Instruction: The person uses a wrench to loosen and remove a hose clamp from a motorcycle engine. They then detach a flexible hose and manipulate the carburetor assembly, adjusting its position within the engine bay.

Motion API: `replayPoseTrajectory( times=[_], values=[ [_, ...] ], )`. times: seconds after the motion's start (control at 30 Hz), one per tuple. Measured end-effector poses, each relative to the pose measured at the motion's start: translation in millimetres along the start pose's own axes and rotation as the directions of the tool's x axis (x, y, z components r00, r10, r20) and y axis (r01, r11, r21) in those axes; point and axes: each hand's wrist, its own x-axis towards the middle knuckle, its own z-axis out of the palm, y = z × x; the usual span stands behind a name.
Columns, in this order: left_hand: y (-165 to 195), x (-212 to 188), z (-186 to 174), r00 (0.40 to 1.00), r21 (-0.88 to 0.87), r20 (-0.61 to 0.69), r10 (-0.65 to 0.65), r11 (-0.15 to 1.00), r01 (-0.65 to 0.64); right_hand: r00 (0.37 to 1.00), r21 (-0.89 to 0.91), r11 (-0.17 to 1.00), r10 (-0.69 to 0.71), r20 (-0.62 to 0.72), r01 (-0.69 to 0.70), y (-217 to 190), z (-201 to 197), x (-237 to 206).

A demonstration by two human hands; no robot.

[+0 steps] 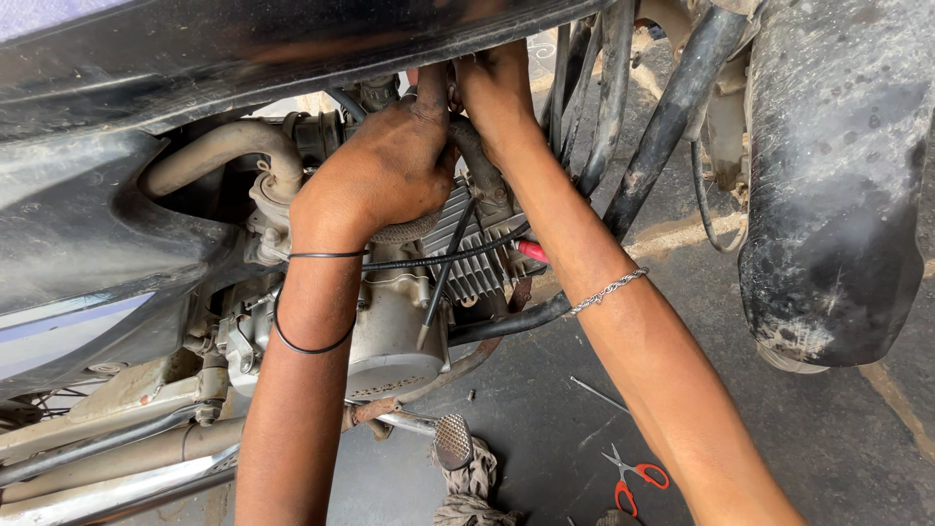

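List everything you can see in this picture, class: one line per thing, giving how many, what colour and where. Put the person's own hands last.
engine: one, silver-grey, centre, under the black bodywork
cooling fins: one block, grey, right of the engine
front mudguard: one, black and dusty, right
foot peg: one, metal, bottom centre
rag: one, grey, on the ground below the peg
scissors: one pair, red handles, on the ground, lower right
bracelet: one, silver chain, on the right wrist
left hand: one, against the top of the engine
right hand: one, reaching up beside the left; its grip is hidden
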Motion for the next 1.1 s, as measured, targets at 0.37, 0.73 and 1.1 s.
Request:
replayPoseTrajectory(
  times=[0.37, 0.73, 1.1],
  values=[
    [3, -1, -2, 1.0, -0.01, 0.011, -0.025, 1.0, 0.025, 0.999, 0.194, 0.981, 0.015, 0.029, -0.021, -2, -4, 0],
    [2, -1, -1, 1.0, -0.015, -0.003, -0.015, 1.0, 0.015, 0.9, 0.415, 0.823, 0.435, -0.022, -0.388, 3, -11, 11],
    [-2, -1, 2, 1.0, -0.014, -0.001, 0.004, 1.0, -0.004, 0.819, 0.244, 0.784, 0.564, 0.105, -0.571, 11, -12, 18]
  ],
)
